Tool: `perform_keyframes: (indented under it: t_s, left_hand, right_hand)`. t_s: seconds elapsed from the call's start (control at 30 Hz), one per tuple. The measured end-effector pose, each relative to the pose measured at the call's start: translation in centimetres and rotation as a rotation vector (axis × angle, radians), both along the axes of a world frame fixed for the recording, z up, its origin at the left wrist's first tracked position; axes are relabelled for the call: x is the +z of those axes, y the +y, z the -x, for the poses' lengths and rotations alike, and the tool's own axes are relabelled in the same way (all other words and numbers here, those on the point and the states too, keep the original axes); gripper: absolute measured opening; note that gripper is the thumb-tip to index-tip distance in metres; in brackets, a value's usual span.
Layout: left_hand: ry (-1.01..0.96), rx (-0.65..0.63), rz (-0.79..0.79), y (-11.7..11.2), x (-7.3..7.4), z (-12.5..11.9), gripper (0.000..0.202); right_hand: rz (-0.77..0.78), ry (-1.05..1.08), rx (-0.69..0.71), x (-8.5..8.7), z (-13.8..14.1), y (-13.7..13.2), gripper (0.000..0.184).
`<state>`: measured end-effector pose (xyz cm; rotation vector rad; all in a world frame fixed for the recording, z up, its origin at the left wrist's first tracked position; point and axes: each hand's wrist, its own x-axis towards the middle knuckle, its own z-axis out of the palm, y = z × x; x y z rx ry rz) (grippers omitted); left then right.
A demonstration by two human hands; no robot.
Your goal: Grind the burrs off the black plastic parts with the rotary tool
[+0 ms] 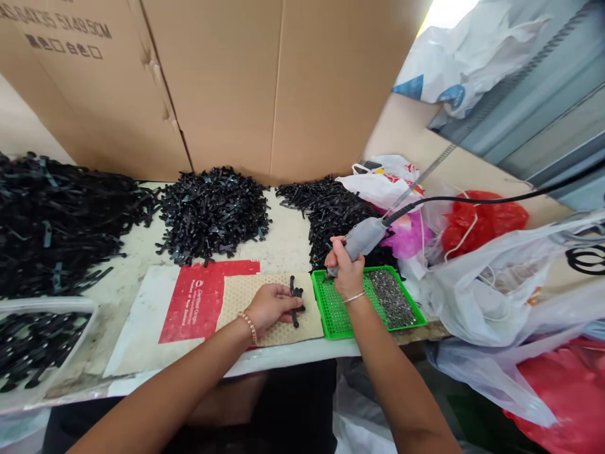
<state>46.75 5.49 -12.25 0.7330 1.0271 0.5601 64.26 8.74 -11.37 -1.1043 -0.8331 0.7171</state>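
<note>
- The left hand (270, 310), near the centre of the frame, is holding small black plastic parts (296, 309) between thumb and fingers, above a beige patterned sheet (236, 299).
- The right hand (348, 272) is closed around a grey electric screwdriver (365, 238), right of the centre; its tip points down at the left part of a green tray (318, 306). I cannot tell if it touches.
- Many small metal screws (391, 297) lie in the right part of this tray.
- On the bench (289, 236), three heaps of black parts are at the left (57, 221), middle (212, 214) and right of the centre (331, 208).
- A cardboard box (227, 82) stands behind them, at the top.
</note>
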Motion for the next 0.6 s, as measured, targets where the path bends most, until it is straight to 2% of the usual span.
perform_keyframes:
  t_s: [0.37,0.6]
  left_hand:
    - [-0.001,0.005,0.029,0.06,0.26,0.03,0.033]
    - [-0.012,-0.009,0.031,0.11,0.06,0.05,0.033]
  right_hand:
    - [-0.034,-0.074,0.074,-0.66,-0.02,-0.06,0.026]
    - [0.007,-0.121,0.071,-0.19,0.21,-0.16,0.029]
